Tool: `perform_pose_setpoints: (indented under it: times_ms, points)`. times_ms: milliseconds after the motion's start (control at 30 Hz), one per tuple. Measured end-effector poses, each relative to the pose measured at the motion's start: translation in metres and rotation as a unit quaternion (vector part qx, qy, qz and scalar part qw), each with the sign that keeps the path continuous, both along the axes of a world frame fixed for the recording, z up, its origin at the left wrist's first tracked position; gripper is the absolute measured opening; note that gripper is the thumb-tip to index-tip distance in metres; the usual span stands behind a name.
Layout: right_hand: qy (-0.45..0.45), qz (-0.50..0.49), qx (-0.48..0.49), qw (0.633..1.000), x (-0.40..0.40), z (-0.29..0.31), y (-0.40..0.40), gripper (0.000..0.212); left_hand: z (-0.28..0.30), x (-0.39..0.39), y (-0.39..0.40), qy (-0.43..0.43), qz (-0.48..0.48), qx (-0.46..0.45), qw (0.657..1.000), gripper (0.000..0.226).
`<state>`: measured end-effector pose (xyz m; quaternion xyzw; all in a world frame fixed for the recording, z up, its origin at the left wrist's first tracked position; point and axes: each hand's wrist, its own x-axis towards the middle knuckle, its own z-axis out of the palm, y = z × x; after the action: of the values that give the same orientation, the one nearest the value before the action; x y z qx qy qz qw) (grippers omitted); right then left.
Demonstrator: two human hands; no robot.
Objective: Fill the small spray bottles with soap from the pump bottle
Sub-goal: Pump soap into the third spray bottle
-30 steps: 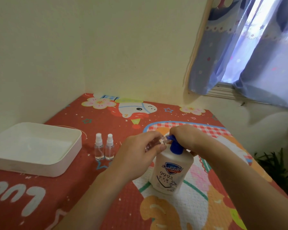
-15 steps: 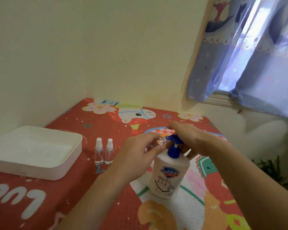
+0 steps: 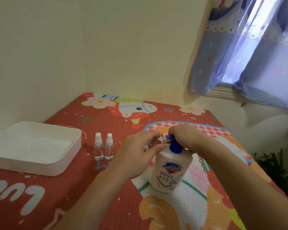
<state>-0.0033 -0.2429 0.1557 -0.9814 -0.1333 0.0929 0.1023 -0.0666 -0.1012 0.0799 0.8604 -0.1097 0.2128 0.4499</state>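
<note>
A white pump bottle [image 3: 170, 171] with a blue pump head [image 3: 174, 146] stands upright on the red patterned mat. My right hand [image 3: 184, 135] lies on top of the pump head, palm down. My left hand [image 3: 138, 153] holds a small clear bottle [image 3: 156, 141] tilted, its uncapped mouth against the blue nozzle. Left of my hands, two small capped spray bottles [image 3: 98, 146] [image 3: 109, 146] stand upright side by side with white caps.
A white shallow tray [image 3: 56, 168] sits at the left of the mat. Walls close the far and left sides. A blue curtain [image 3: 239, 47] hangs at the window on the right, with a green plant [image 3: 276, 165] below beside the table's edge.
The pump head rose half a second ago and now sits lower again under my right hand. The view shifted slightly; my left hand keeps the small bottle at the nozzle.
</note>
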Motion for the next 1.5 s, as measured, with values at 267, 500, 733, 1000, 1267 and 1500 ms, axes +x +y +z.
perform_pose_setpoints:
  times_ms: [267,500,733,1000,1267,1500]
  points:
    - [0.02,-0.022,-0.006,1.0,-0.007,0.005,0.002,0.021,-0.001,-0.001,0.002,0.01,-0.01,0.02,1.0,0.025]
    - [0.195,-0.108,0.213,0.951,-0.01,0.019,-0.013,0.056,0.009,-0.002,0.001,-0.002,-0.01,0.014,1.0,0.023]
    - [0.139,-0.098,0.193,0.966,-0.008,0.009,-0.008,0.035,0.006,0.002,0.002,-0.013,-0.013,0.011,1.0,0.023]
    - [0.009,0.001,0.022,1.0,0.0,-0.004,-0.003,0.024,-0.004,0.004,0.001,0.005,-0.009,0.004,1.0,0.024]
    - [0.031,-0.038,0.046,0.998,-0.006,-0.001,-0.001,0.025,-0.002,0.001,0.0,0.015,-0.007,0.01,1.0,0.023]
    - [0.197,-0.123,0.241,0.942,-0.004,0.012,-0.018,0.054,0.008,0.0,-0.002,-0.015,-0.002,0.018,1.0,0.022]
